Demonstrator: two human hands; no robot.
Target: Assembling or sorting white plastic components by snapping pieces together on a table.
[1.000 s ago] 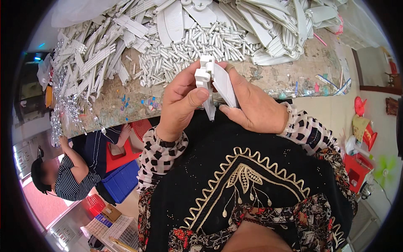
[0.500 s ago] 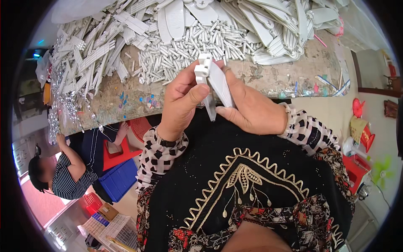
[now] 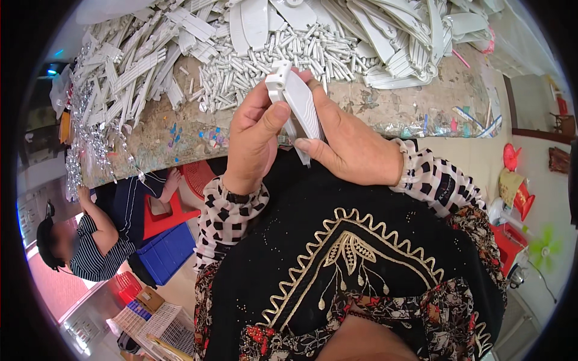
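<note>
Between my two hands, just off the table's near edge, are two white plastic parts set close together. My left hand is closed on a narrow white plastic piece with a blocky, holed upper end, its thumb pressing the side. My right hand grips a broad white plastic plate with wavy ridges, thumb near its lower end and fingers behind the top. The parts touch or nearly touch at the upper end and spread apart lower down. How they join is hidden.
On the worn table, small white pins lie heaped beyond my hands. Long white strips are piled left, larger white curved pieces right. Silver tinsel hangs at the left edge. A seated person is at lower left, near a blue crate.
Both hands have shifted slightly left and up with the white parts. The ridged plate has turned to show more of its face, and its gap to the narrow piece looks smaller.
</note>
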